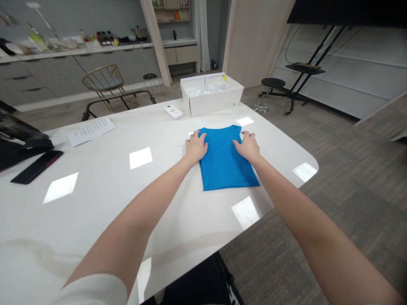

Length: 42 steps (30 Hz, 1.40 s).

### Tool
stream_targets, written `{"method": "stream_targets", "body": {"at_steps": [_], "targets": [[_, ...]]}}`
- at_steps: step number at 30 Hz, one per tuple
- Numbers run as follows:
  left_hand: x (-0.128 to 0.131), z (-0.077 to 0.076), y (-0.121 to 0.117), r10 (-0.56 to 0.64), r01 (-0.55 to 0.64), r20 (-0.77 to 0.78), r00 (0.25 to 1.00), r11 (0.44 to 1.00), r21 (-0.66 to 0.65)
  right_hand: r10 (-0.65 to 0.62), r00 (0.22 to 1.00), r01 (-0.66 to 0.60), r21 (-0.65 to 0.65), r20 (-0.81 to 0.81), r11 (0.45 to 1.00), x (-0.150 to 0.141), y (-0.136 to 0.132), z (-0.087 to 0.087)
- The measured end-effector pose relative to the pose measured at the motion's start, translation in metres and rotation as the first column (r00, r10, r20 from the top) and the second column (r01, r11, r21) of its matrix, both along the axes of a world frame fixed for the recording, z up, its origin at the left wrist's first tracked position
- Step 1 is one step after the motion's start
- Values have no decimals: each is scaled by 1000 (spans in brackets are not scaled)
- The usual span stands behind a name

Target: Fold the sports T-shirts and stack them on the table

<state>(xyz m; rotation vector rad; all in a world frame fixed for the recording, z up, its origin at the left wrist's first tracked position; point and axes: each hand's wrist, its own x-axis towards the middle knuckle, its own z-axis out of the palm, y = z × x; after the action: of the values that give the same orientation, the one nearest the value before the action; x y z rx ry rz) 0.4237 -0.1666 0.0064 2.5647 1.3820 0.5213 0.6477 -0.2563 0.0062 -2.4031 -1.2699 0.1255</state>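
Note:
A folded blue garment [224,163] lies flat on the white table [104,190], towards its right end. My left hand [195,146] rests on the garment's left edge, fingers spread and lying flat. My right hand [248,145] presses on its right edge near the top, fingers also stretched out. Neither hand holds anything. Both arms reach forward across the table.
An open white box [211,98] stands behind the garment, with a small white device [173,112] beside it. A printed sheet [91,131] and a black flat object [37,166] lie at the left. The table's rounded right edge [313,163] drops to carpet. Chairs and stools stand beyond.

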Motion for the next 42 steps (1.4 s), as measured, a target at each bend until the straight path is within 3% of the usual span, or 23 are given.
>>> {"method": "stream_targets", "body": {"at_steps": [4, 8, 11, 14, 20, 23, 26, 28, 32, 34, 37, 39, 42], "targets": [[-15, 1, -38, -210, 212, -104, 972, 977, 8, 34, 999, -27, -174, 38, 984, -14, -52, 3], [-19, -9, -70, -377, 375, -106, 920, 926, -31, 85, 995, -72, -202, 58, 977, -25, -81, -5], [-5, -21, -84, -336, 336, -101, 936, 942, -21, 123, 987, -105, -163, 107, 981, -24, -80, -12], [24, -27, -87, -241, 241, -80, 967, 970, -7, 139, 979, -122, -116, 152, 986, -5, -66, -14], [99, -28, -68, -151, 151, 11, 988, 988, -35, 35, 982, -24, -61, 185, 998, 60, -26, -11], [116, -24, -63, -103, 103, 12, 995, 990, -93, 9, 986, -3, -36, 169, 999, 76, -18, -10], [110, -23, -67, -73, 71, -15, 997, 990, -125, 25, 983, -28, 14, 183, 1000, 75, -28, -12], [96, -24, -73, -92, 86, -42, 995, 988, -129, 100, 972, -107, 20, 211, 994, 69, -45, -15], [68, -23, -90, -151, 145, -72, 986, 986, -88, 202, 962, -185, -106, 184, 977, 70, -86, -25], [60, -20, -103, -226, 226, -72, 971, 974, -14, 166, 972, -138, -166, 165, 976, 75, -103, -27], [53, -18, -125, -427, 435, -113, 897, 899, 57, 128, 968, -95, -159, 214, 983, 74, -119, -22], [48, -16, -139, -507, 516, -141, 850, 856, 37, 142, 956, -113, -124, 258, 986, 60, -126, -14], [33, -7, -154, -527, 536, -150, 837, 844, 26, 218, 944, -195, -114, 248, 974, 19, -134, 2]]}}
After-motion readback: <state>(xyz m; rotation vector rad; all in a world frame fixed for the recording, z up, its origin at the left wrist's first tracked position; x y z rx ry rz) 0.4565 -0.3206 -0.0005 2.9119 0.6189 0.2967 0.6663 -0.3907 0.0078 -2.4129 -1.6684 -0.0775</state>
